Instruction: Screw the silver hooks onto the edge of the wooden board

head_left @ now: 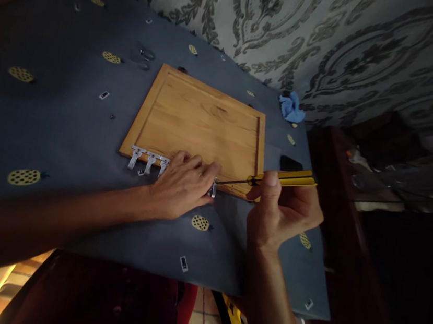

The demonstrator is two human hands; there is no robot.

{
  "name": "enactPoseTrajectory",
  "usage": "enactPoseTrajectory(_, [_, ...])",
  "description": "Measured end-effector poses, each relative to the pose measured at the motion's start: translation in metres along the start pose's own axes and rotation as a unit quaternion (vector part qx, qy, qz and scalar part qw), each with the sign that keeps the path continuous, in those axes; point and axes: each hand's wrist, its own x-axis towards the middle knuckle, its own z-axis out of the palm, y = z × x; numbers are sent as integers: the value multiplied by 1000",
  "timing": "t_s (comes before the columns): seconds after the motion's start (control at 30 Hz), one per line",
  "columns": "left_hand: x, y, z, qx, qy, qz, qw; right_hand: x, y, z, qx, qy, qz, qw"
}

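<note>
A framed wooden board (205, 124) lies flat in front of me. Along its near edge runs a row of silver metal hooks (151, 160), partly covered by my left hand (182, 187). That hand presses down with bent fingers and grips the hook row against the edge, the thumb near its right end. In my right hand (283, 215) is a screwdriver (287, 178) with a yellow and black handle, the thumb along the handle. Its thin shaft points left, and the tip reaches the rightmost hook beside my left fingers. Whether the tip sits in a screw cannot be made out.
A blue pineapple-print cloth (64, 148) covers the table. On it are a crumpled blue cloth (292, 107), a flat black object (291, 164), a small screw-like piece (112, 116) and a ring-shaped item (146, 54). A patterned wall (272, 27) rises behind.
</note>
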Motion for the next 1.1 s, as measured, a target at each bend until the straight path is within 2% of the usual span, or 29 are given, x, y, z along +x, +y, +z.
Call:
enactPoseTrajectory(0.37, [1,1,-3,0,-24,-3,1000,3,0,1,11,-24,3,1000])
enactPoseTrajectory(0.63, [0,1,-3,1,-13,-3,1000,8,3,-4,112,-115,46,986])
enactPoseTrajectory(1.1, [1,1,-5,-3,-24,-5,1000,10,3,-18,125,-209,45,969])
